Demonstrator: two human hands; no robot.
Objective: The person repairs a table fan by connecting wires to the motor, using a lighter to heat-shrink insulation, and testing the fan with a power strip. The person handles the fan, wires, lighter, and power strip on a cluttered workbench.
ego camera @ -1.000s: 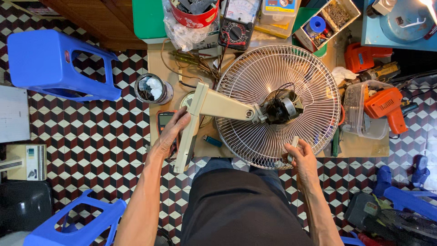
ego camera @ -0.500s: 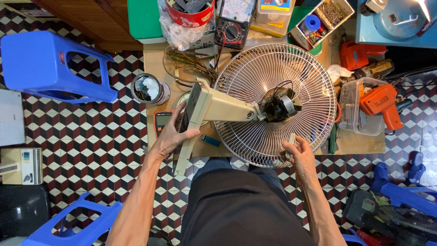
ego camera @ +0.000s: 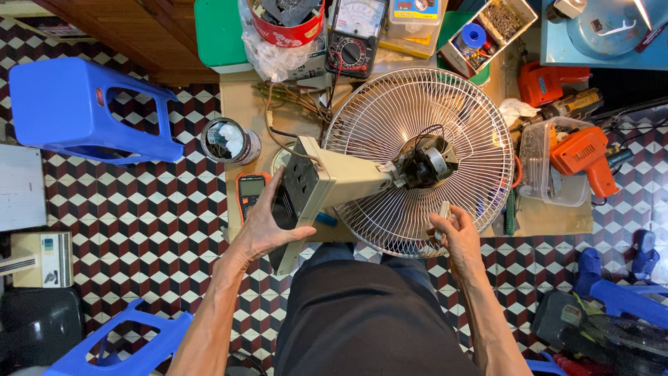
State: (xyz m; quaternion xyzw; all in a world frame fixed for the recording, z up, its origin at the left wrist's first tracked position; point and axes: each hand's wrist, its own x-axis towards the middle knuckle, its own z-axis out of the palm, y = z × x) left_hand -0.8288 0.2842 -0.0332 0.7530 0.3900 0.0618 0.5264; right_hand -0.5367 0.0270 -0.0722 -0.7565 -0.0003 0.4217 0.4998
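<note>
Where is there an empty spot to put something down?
Bare wooden board shows between the open round tin and the tangled wires. The checkered tile floor is free between the blue plastic stool and the left hand. Around the round wire fan guard, tools crowd everything.

A cream fan base (ego camera: 327, 188) and white wire grille (ego camera: 424, 160) sit above a floor (ego camera: 139, 209) checkered maroon, black and white, beside blue stools (ego camera: 83, 111).

Bare wooden worktop (ego camera: 243, 111) lies open left of the round wire fan guard (ego camera: 445, 104); an open tin can (ego camera: 229, 141) (just beside) narrows it.
</note>
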